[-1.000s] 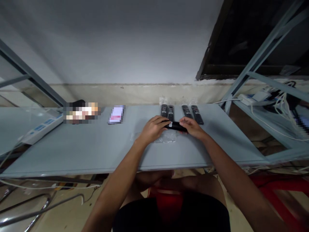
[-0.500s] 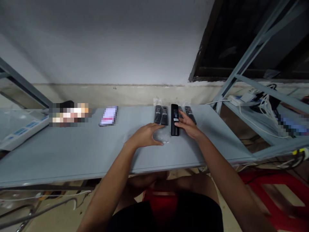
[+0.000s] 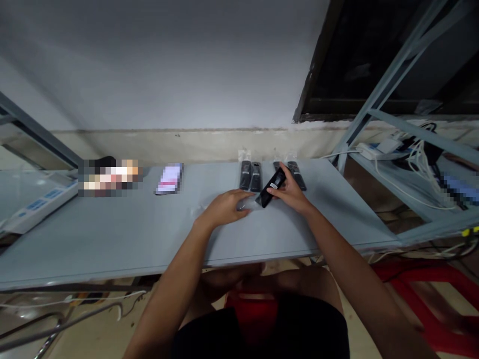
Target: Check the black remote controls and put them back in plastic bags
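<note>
My right hand (image 3: 291, 193) grips a black remote control (image 3: 272, 187) with a small white label. The remote is tilted, its lower end pointing down and left toward my left hand (image 3: 226, 207). Between the curved thumb and fingers of that left hand is a clear plastic bag (image 3: 248, 204), and the remote's lower end is at the bag's edge; whether it is inside I cannot tell. Behind the hands lie two bagged black remotes (image 3: 250, 176) side by side. More bagged remotes (image 3: 297, 175) lie beyond my right hand, partly covered by it.
A phone (image 3: 169, 178) with a lit screen lies on the grey table (image 3: 130, 234). Farther left are a blurred-out item (image 3: 110, 175) and a white power strip (image 3: 41, 204). White cables (image 3: 419, 154) tangle on the right shelf. A red stool (image 3: 422, 284) stands below.
The remote in my right hand has swung from upright to slanted, its lower end moving left toward the plastic bag. My left thumb and fingers have come closer together around the bag.
</note>
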Action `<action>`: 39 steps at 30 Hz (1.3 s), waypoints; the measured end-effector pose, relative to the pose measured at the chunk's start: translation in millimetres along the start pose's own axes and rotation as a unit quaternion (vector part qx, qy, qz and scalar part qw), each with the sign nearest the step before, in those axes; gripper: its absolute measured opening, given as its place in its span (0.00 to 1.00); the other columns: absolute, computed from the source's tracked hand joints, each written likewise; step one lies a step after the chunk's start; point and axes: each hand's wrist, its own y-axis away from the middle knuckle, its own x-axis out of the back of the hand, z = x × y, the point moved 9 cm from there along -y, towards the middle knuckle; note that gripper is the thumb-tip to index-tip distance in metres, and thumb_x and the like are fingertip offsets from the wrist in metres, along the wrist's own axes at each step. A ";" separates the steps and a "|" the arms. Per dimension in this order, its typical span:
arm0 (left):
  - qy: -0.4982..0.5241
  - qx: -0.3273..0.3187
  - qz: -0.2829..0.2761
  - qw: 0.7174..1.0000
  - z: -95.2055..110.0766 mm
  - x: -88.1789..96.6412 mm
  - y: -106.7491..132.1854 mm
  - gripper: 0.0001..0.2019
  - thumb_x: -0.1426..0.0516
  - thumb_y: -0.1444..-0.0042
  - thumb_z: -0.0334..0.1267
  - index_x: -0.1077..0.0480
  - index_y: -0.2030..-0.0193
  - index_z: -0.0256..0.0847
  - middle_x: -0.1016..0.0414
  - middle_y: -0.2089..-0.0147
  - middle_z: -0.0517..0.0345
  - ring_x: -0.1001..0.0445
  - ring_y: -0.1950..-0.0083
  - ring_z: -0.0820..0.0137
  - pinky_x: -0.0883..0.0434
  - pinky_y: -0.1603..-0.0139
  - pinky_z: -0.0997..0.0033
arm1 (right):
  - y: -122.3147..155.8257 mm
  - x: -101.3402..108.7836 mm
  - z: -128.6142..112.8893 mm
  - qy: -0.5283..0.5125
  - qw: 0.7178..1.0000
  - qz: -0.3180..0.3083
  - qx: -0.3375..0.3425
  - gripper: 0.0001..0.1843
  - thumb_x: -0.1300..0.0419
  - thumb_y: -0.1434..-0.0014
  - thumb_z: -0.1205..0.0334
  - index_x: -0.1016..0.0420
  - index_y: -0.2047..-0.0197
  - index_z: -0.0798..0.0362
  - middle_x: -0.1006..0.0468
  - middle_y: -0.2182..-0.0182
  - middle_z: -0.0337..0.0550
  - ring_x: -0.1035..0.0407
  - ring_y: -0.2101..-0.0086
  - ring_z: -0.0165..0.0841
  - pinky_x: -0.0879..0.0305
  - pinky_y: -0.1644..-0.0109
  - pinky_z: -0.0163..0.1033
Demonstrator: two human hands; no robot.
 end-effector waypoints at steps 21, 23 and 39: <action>0.002 0.010 0.085 0.996 5.6 3.8 -10.9 0.26 0.39 0.37 0.44 0.31 0.32 0.46 0.25 0.37 0.47 0.26 0.38 0.55 0.29 0.36 0.54 | -3.0 -22.9 10.9 0.003 0.999 0.009 0.053 0.71 0.23 0.53 0.47 0.66 0.20 0.43 0.24 0.54 0.48 0.26 0.62 0.38 0.24 0.57 0.44; 0.044 0.003 0.086 0.995 7.2 8.9 -10.1 0.26 0.39 0.36 0.44 0.31 0.32 0.46 0.25 0.36 0.48 0.26 0.37 0.56 0.30 0.35 0.55 | -3.8 -18.9 10.3 0.007 0.999 0.009 0.050 0.66 0.25 0.51 0.47 0.61 0.21 0.45 0.23 0.56 0.47 0.26 0.61 0.39 0.25 0.56 0.44; 0.359 0.166 0.007 0.918 -26.5 -20.3 -10.4 0.23 0.40 0.38 0.55 0.21 0.49 0.37 0.22 0.68 0.55 0.27 0.69 0.71 0.33 0.68 0.73 | 9.8 -22.0 -14.0 -0.020 0.997 -0.069 0.033 0.44 0.30 0.45 0.52 0.40 0.29 0.45 0.19 0.67 0.40 0.25 0.66 0.39 0.29 0.59 0.45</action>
